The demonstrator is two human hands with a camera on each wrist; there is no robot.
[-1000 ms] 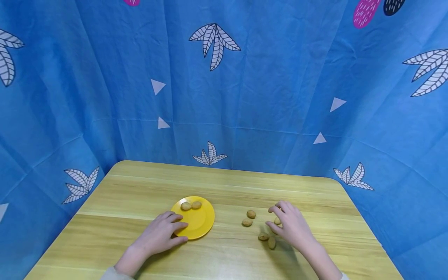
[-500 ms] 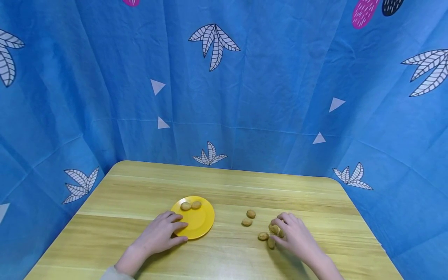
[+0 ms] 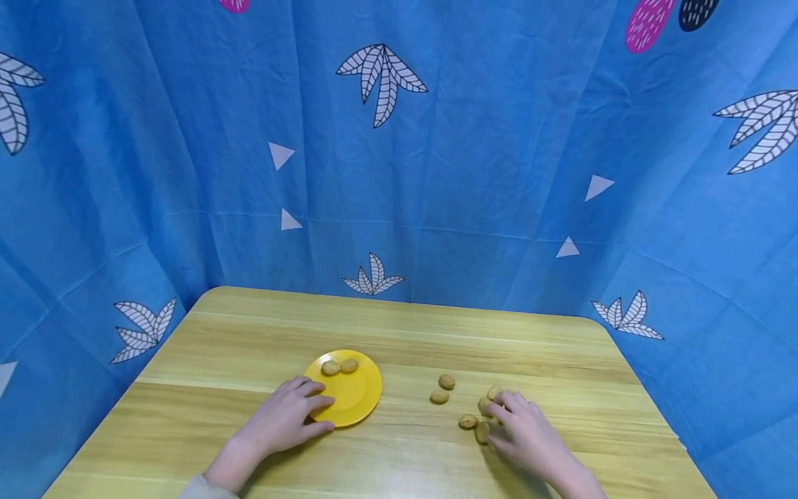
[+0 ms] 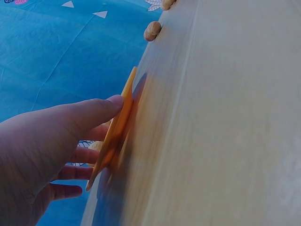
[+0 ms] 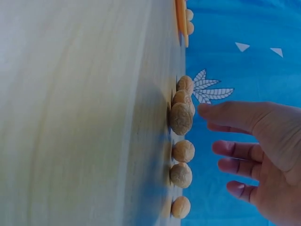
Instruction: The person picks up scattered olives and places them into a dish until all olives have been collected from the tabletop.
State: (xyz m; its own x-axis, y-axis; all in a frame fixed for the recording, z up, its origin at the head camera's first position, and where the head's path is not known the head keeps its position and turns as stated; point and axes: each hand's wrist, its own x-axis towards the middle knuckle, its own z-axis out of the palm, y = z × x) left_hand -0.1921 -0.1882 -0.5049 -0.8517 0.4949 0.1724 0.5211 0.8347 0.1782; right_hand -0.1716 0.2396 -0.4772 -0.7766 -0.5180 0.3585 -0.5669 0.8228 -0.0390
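In the head view my left hand [image 3: 289, 416] rests at the left rim of a yellow plate [image 3: 355, 402], its fingers loosely spread over the edge. The left wrist view shows the thumb at the rim of the plate [image 4: 120, 120], seen edge-on. Two brown walnuts [image 3: 339, 366] lie on the plate's far side. My right hand [image 3: 526, 430] hovers low over a loose group of walnuts [image 3: 483, 433], fingers loosely bent. From the right wrist, the hand [image 5: 263, 155] appears apart from the walnuts [image 5: 181, 118], holding none. One walnut [image 3: 494, 392] lies just beyond its fingertips.
Two more walnuts [image 3: 439, 396] lie between the plate and the right hand. Everything stands on a wooden table [image 3: 399, 333] with rounded far corners. A blue patterned curtain [image 3: 399, 173] hangs behind and along both sides.
My right hand has drawn back toward me and slightly right over the walnut group, uncovering walnuts it had hidden. My left hand and the plate have stayed put.
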